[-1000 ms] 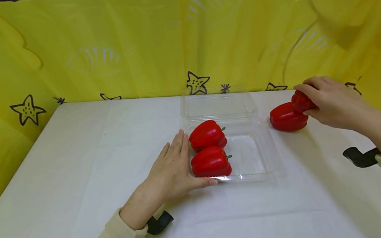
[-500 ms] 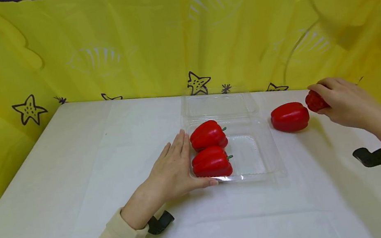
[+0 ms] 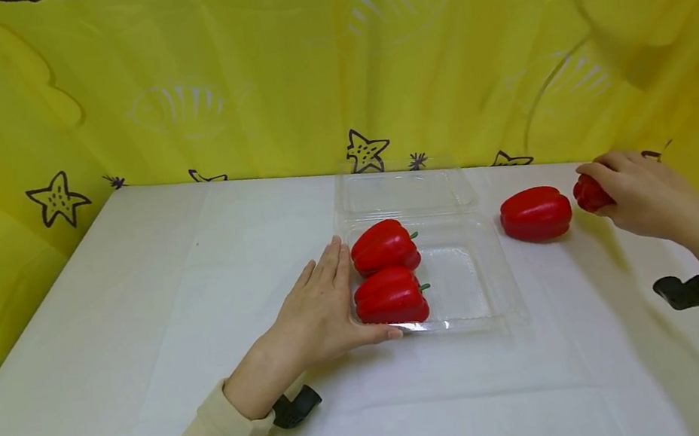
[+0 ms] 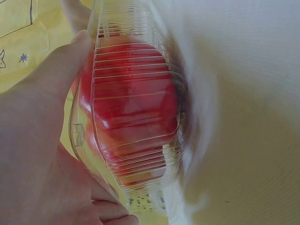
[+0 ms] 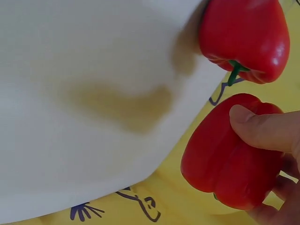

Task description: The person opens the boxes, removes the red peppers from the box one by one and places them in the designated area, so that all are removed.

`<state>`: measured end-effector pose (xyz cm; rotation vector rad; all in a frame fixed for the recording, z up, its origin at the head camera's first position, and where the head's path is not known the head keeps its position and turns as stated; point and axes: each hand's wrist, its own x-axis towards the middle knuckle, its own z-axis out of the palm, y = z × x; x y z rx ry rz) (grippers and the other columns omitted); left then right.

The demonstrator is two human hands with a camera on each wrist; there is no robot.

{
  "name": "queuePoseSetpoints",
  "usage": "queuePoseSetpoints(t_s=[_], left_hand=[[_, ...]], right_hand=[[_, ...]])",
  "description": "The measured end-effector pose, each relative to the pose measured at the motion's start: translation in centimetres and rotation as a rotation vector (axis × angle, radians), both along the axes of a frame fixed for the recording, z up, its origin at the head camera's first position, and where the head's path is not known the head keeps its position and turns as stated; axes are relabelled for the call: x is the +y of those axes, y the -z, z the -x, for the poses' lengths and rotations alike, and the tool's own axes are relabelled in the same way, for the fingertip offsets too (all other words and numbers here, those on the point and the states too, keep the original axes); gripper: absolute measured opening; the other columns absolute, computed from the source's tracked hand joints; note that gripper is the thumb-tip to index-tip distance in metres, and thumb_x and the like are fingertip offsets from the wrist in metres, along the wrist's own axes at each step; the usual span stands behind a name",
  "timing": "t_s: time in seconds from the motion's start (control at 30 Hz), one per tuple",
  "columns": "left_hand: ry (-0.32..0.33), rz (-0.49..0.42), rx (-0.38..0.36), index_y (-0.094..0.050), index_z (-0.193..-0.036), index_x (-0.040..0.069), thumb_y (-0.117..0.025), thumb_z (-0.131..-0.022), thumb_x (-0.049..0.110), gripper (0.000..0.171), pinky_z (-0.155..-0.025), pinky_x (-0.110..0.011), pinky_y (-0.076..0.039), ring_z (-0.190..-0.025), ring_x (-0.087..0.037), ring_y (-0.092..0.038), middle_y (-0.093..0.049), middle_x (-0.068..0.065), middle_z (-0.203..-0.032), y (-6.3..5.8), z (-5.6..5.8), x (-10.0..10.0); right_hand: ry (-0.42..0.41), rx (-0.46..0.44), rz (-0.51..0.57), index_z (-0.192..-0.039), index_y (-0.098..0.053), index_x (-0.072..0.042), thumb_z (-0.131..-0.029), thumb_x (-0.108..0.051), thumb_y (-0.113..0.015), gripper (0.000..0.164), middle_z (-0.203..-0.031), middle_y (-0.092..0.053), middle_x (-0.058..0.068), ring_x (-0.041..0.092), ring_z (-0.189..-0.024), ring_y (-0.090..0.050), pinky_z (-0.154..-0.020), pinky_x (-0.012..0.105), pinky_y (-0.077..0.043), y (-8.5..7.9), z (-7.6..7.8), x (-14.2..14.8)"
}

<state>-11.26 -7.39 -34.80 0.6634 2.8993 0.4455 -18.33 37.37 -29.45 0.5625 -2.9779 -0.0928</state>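
Note:
A clear plastic clamshell box [image 3: 507, 300] lies on the white table with its lid [image 3: 403, 190] folded back. Two red bell peppers sit in its left half, a rear one [image 3: 382, 247] and a front one [image 3: 389, 297], green stems toward the right. My left hand [image 3: 318, 307] rests along the box's left side, fingers straight and thumb at the front edge; the left wrist view shows the ribbed wall [image 4: 133, 103] close up. At right, my right hand [image 3: 648, 193] grips another red bell pepper [image 5: 229, 154] between thumb and fingers, above the table.
One more red bell pepper [image 3: 536, 214] lies on the table between the box and my right hand. Behind the white table [image 3: 241, 227] hangs a yellow curtain [image 3: 271, 70] with sea-creature drawings, close to the back edge.
My right hand has shifted rightward with its bell pepper, opening a small gap to the pepper on the table. The left hand and the box stay in place.

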Motion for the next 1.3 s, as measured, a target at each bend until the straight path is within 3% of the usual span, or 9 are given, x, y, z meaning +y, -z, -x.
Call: queuePoseSetpoints(t_s=[0.2, 0.37, 0.47, 0.77, 1.03, 1.3], left_hand=[[-0.001, 0.003, -0.004, -0.012, -0.158, 0.001, -0.063, -0.073, 0.08, 0.127, -0.123, -0.051, -0.022, -0.155, -0.028, -0.014, -0.01, -0.013, -0.167, 0.1, 0.0, 0.1], [0.002, 0.0, 0.001, -0.012, -0.158, 0.001, -0.062, -0.073, 0.08, 0.127, -0.123, -0.051, -0.022, -0.155, -0.028, -0.015, -0.011, -0.013, -0.167, 0.1, 0.0, 0.1], [0.005, 0.001, 0.003, -0.012, -0.158, 0.001, -0.062, -0.073, 0.08, 0.127, -0.123, -0.051, -0.023, -0.155, -0.028, -0.015, -0.011, -0.014, -0.167, 0.1, 0.0, 0.1], [0.004, 0.003, 0.007, -0.012, -0.158, 0.001, -0.063, -0.073, 0.08, 0.127, -0.122, -0.052, -0.024, -0.155, -0.029, -0.016, -0.011, -0.014, -0.167, 0.0, 0.0, 0.0], [0.003, 0.008, 0.006, -0.011, -0.158, 0.001, -0.062, -0.073, 0.08, 0.127, -0.122, -0.052, -0.024, -0.154, -0.03, -0.017, -0.011, -0.013, -0.167, 0.0, 0.0, 0.1], [-0.003, 0.004, -0.004, -0.011, -0.158, 0.002, -0.063, -0.072, 0.08, 0.127, -0.122, -0.052, -0.023, -0.154, -0.03, -0.017, -0.01, -0.013, -0.168, 0.0, 0.0, 0.1]], right_hand=[[-0.021, -0.021, 0.001, -0.127, -0.054, 0.009, -0.075, 0.001, -0.079, 0.059, -0.117, -0.054, 0.034, 0.052, -0.103, -0.049, -0.085, 0.065, -0.046, 0.9, 0.4, 0.5], [-0.126, 0.071, 0.05, -0.115, -0.061, 0.009, -0.069, -0.001, -0.084, 0.053, -0.107, -0.06, 0.03, 0.048, -0.098, -0.055, -0.085, 0.062, -0.048, 2.2, 0.7, 0.9], [-0.145, 0.096, 0.072, -0.111, -0.063, 0.008, -0.068, -0.003, -0.085, 0.05, -0.104, -0.062, 0.028, 0.047, -0.098, -0.056, -0.084, 0.061, -0.049, 2.8, 0.8, 1.1], [-0.085, -0.006, 0.029, -0.117, -0.058, 0.011, -0.07, 0.004, -0.078, 0.051, -0.11, -0.059, 0.033, 0.051, -0.101, -0.054, -0.089, 0.066, -0.045, 3.7, 1.3, 1.7], [-0.109, 0.063, 0.031, -0.118, -0.058, 0.009, -0.068, 0.009, -0.075, 0.052, -0.112, -0.059, 0.032, 0.051, -0.106, -0.052, -0.091, 0.067, -0.043, 4.2, 1.2, 1.9], [-0.092, 0.037, 0.026, -0.125, -0.053, 0.011, -0.069, 0.011, -0.072, 0.06, -0.119, -0.054, 0.035, 0.054, -0.11, -0.047, -0.095, 0.069, -0.04, 4.2, 1.1, 2.1]])
